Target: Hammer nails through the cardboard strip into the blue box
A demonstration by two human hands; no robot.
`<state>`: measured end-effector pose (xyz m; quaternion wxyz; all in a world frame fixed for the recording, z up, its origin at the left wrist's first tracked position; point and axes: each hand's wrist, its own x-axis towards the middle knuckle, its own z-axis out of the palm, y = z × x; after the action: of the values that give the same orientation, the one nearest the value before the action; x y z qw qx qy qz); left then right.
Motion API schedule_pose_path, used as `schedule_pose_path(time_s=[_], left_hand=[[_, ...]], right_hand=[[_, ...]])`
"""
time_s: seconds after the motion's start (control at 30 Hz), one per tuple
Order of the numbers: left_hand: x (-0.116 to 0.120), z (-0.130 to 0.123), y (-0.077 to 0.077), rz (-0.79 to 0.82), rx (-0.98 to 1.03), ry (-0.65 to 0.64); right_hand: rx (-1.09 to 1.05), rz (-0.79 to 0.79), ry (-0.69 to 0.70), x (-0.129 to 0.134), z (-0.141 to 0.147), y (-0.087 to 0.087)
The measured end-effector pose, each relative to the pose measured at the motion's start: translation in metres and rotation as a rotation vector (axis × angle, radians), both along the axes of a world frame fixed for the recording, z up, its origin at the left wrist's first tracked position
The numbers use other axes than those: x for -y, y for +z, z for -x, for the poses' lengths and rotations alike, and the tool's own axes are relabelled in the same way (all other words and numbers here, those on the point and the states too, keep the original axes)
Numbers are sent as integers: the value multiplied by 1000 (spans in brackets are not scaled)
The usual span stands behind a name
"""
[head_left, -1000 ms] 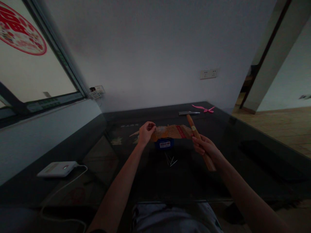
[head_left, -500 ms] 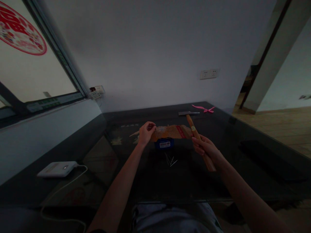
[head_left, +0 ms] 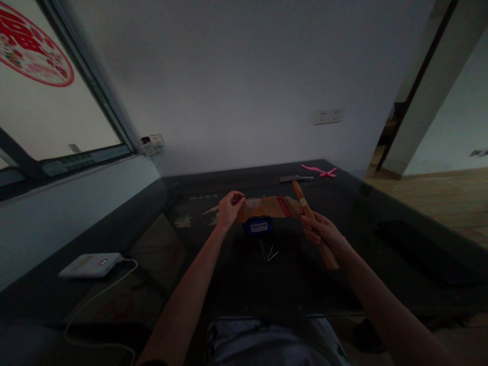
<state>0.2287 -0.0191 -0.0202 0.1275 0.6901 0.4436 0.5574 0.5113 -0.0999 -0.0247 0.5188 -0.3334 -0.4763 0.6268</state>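
Note:
My right hand is wrapped round the wooden handle of a hammer, whose metal head points up and away from me. The fingers of my left hand are pinched over a long tan piece with a red band, on a thin dark sliver that looks like a nail. This piece lies across a blue box with a white label, and its right end reaches close to my right fingertips. Several thin metal nails lie loose on the dark table, nearer to me than the box.
A white power bank with a cable lies on the left of the glossy table. Toward the far right edge is a pink ribbon. A flat black object rests at the right. Behind the table stands a wall with sockets.

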Motion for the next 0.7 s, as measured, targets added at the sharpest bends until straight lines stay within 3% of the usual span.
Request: schedule_pose_path(time_s=[0.7], left_hand=[[1,0,1,-22,-42,17]], right_hand=[[10,11,7,1,1,2]])
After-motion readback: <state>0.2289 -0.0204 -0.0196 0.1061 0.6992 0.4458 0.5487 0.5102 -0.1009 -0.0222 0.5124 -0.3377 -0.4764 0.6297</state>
